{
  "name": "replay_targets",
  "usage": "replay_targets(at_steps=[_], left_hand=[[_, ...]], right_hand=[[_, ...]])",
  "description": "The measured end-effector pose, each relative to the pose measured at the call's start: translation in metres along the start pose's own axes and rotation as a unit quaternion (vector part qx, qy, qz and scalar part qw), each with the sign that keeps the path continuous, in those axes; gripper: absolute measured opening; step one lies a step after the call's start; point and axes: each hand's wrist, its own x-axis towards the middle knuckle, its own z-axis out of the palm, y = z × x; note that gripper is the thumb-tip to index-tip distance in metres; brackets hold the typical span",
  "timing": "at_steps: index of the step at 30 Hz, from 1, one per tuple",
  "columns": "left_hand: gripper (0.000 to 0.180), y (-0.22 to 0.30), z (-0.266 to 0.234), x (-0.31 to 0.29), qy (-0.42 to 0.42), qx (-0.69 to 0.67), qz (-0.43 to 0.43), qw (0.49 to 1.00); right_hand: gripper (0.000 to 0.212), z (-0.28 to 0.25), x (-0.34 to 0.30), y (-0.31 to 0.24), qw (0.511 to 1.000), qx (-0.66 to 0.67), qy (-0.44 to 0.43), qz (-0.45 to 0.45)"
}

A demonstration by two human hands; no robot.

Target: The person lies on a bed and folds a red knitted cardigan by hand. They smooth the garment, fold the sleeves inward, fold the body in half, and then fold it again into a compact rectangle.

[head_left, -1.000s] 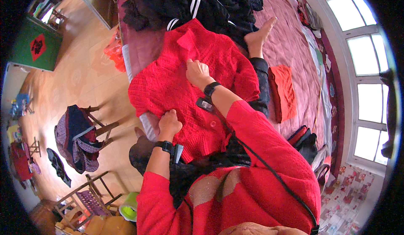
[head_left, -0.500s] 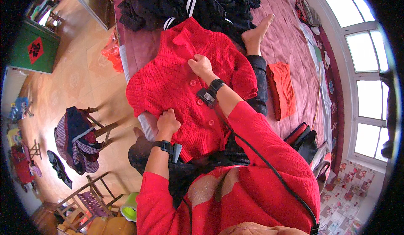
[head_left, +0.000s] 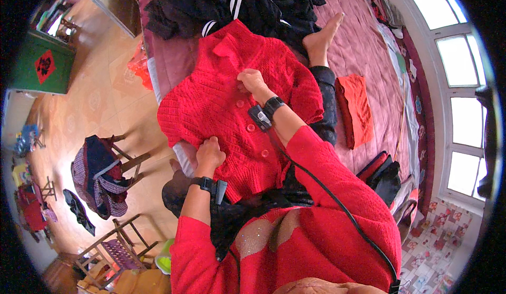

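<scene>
A red knitted cardigan (head_left: 203, 104) with a collar and a row of pinkish-red buttons lies spread over my legs and the bed. My left hand (head_left: 211, 154) is closed, its fingers gripping the knit near the lower left part of the cardigan. Higher up, my right hand (head_left: 254, 83) pinches the front edge just below the collar, above a button (head_left: 240, 104). Its fingertips are curled in, partly hidden by the hand. Each wrist wears a black strap with a small device.
Black clothing with white stripes (head_left: 226, 4) is heaped beyond the collar. A folded orange cloth (head_left: 354, 112) lies right on the pink quilt (head_left: 363, 46), by my bare foot (head_left: 322, 41). Left of the bed, clothes (head_left: 100, 173) cover a stool; a wooden chair (head_left: 118, 252) stands nearer.
My right hand has shifted slightly, with its curled fingers showing more beneath it. My left hand keeps its hold, and the cardigan lies almost the same.
</scene>
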Motion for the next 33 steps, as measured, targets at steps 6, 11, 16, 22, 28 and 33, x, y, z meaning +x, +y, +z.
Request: replay_targets(at_steps=[6, 11, 16, 22, 28, 33], left_hand=[[0.033, -0.001, 0.0, 0.0, 0.013, -0.002, 0.008, 1.0], [0.031, 0.001, -0.004, -0.002, 0.006, -0.013, 0.005, 1.0], [0.031, 0.001, -0.003, -0.002, 0.016, -0.003, 0.003, 1.0], [0.033, -0.002, 0.002, 0.004, 0.013, 0.001, 0.011, 1.0], [0.037, -0.004, 0.003, 0.005, 0.02, 0.02, 0.017, 0.999], [0.039, -0.003, 0.001, 0.005, 0.0, 0.009, 0.015, 1.0]], right_hand=[[0.005, 0.0, 0.016, 0.02, 0.995, -0.085, -0.007, -0.059], [0.01, 0.001, 0.021, 0.025, 0.969, -0.221, 0.038, -0.103], [0.028, 0.003, 0.003, 0.011, 0.948, -0.274, 0.02, -0.16], [0.037, 0.025, -0.02, -0.005, 0.873, -0.469, 0.064, -0.117], [0.029, 0.029, -0.028, -0.009, 0.848, -0.494, 0.042, -0.184], [0.022, 0.024, -0.03, -0.006, 0.854, -0.476, 0.04, -0.206]])
